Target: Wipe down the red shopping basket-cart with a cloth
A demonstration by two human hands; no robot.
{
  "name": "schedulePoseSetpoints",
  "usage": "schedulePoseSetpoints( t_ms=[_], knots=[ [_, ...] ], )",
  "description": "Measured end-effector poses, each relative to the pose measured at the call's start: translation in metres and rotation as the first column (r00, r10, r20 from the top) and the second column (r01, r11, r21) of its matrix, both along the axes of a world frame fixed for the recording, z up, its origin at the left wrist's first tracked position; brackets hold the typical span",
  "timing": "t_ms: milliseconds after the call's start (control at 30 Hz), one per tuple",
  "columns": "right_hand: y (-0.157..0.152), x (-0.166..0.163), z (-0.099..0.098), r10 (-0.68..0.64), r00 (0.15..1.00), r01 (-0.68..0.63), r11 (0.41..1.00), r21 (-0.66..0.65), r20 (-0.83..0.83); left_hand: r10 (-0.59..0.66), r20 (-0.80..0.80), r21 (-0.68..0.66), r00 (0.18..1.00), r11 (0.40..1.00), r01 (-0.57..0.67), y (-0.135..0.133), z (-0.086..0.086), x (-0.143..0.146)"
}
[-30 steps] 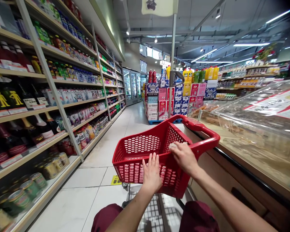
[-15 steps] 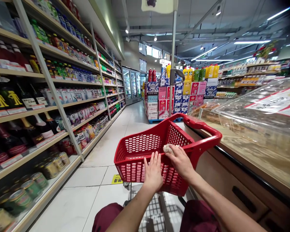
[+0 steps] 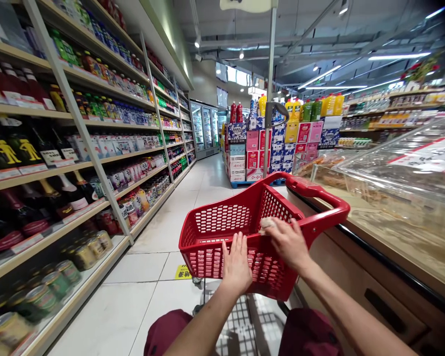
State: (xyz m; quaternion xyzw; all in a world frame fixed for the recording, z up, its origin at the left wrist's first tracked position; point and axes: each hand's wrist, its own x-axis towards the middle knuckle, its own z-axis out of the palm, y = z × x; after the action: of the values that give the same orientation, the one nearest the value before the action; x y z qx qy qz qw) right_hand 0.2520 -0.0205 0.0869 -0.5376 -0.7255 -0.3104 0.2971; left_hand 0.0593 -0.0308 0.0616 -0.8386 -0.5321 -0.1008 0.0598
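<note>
A red plastic shopping basket [image 3: 215, 232] sits tilted on a cart frame in front of me, its handle [image 3: 319, 198] raised to the right. My left hand [image 3: 236, 264] lies flat with fingers stretched against the basket's near wall. My right hand [image 3: 289, 242] rests on the near rim, its fingers closed on a small pale wad [image 3: 266, 223], perhaps a cloth, pressed to the rim. The basket looks empty inside.
Long shelves [image 3: 77, 163] of bottles, cans and packets line the left of the aisle. A glass-topped food counter [image 3: 393, 198] runs along the right. Stacked boxes with bottles on top [image 3: 259, 148] stand ahead, with fridges [image 3: 205, 129] at the far end. A pole [image 3: 270, 89] rises behind the basket.
The right hand with the pale wad slid left along the rim, then back to the right. The left hand stayed flat on the basket wall. The view shifted slightly.
</note>
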Motion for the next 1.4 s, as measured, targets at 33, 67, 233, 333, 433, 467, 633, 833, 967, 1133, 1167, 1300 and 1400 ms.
schedulePoseSetpoints(
  t_ms=[33, 67, 233, 333, 433, 467, 633, 833, 967, 1133, 1167, 1300, 1400],
  knots=[
    [0.0, 0.01, 0.003, -0.05, 0.998, 0.051, 0.998, 0.023, -0.037, 0.021, 0.004, 0.0, 1.0, 1.0, -0.021, 0.0, 0.0, -0.003],
    [0.001, 0.019, 0.007, -0.102, 0.992, 0.106, 0.993, 0.047, -0.075, 0.034, 0.014, -0.005, 0.999, 0.999, -0.034, 0.0, 0.0, -0.006],
    [0.007, 0.0, 0.004, -0.023, 0.997, 0.021, 0.999, -0.029, -0.077, 0.034, 0.163, -0.064, 0.986, 0.998, -0.024, 0.0, 0.011, -0.01],
    [0.01, -0.044, -0.009, 0.147, 0.983, -0.158, 0.983, -0.095, -0.114, 0.055, 0.287, -0.01, 0.956, 0.998, -0.055, 0.004, 0.025, -0.005],
    [0.009, -0.057, -0.014, 0.231, 0.955, -0.259, 0.956, -0.139, -0.186, -0.007, 0.377, 0.032, 0.926, 0.999, -0.006, 0.012, 0.036, 0.011],
    [0.007, -0.052, -0.014, 0.248, 0.95, -0.28, 0.946, -0.162, -0.191, -0.04, 0.39, 0.02, 0.92, 0.999, 0.035, 0.015, 0.038, 0.018],
    [0.0, -0.014, -0.011, 0.15, 0.985, -0.162, 0.976, -0.148, -0.089, -0.127, 0.429, 0.071, 0.894, 0.992, 0.107, 0.033, 0.032, 0.055],
    [0.003, -0.007, -0.017, 0.073, 0.997, -0.075, 0.994, -0.075, -0.02, -0.228, 0.331, 0.345, 0.916, 0.933, 0.107, 0.056, -0.011, -0.031],
    [0.012, -0.024, -0.021, 0.06, 0.996, -0.064, 0.996, -0.062, -0.06, -0.117, 0.34, 0.447, 0.933, 0.893, -0.051, 0.06, -0.029, -0.095],
    [0.024, -0.04, -0.022, 0.121, 0.991, -0.126, 0.989, -0.076, -0.063, -0.3, 0.34, 0.42, 0.891, 0.897, 0.142, 0.063, -0.023, -0.024],
    [0.024, -0.04, -0.023, 0.134, 0.989, -0.138, 0.988, -0.075, -0.059, -0.32, 0.335, 0.4, 0.886, 0.9, 0.174, 0.065, -0.021, -0.013],
    [0.025, -0.032, -0.027, 0.158, 0.986, -0.162, 0.984, -0.071, -0.055, -0.279, 0.288, 0.377, 0.916, 0.912, 0.159, 0.068, -0.027, -0.054],
    [0.026, -0.036, -0.03, 0.127, 0.986, -0.134, 0.99, -0.055, -0.111, -0.032, 0.385, 0.428, 0.922, 0.892, -0.148, 0.069, -0.039, -0.119]
  ],
)
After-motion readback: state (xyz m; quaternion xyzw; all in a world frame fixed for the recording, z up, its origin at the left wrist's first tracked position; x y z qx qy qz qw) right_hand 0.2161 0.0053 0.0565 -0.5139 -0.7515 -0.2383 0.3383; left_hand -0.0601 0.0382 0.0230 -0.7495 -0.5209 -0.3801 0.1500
